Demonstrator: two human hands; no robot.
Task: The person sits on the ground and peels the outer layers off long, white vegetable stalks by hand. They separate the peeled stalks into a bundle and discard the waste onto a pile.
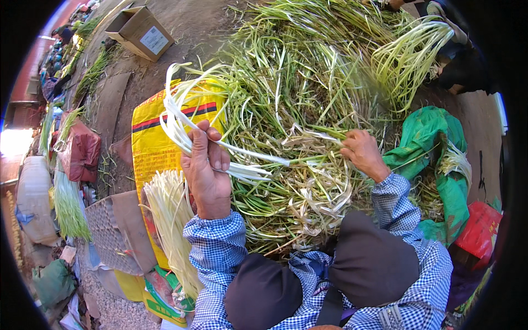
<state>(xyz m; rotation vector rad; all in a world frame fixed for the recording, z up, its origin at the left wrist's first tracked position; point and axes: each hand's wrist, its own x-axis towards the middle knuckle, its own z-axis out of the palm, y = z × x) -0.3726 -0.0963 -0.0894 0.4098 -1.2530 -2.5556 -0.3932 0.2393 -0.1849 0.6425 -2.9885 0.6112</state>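
My left hand is closed around a bundle of long white-stemmed garlic shoots, whose pale stems stick out to the right and whose other part curves up and over. At the right, my right hand pinches a stem with green and whitish leaves over a large heap of green shoots. Dry, papery husks and leaves lie below the hands. Left of my left wrist, a thick bunch of pale shoots lies on a yellow printed sack.
An open cardboard box stands at the upper left. A green sack and a red bag are at the right. Another person's sleeve and arm show at the upper right, beside a drooping bunch of shoots. More bundles line the far left.
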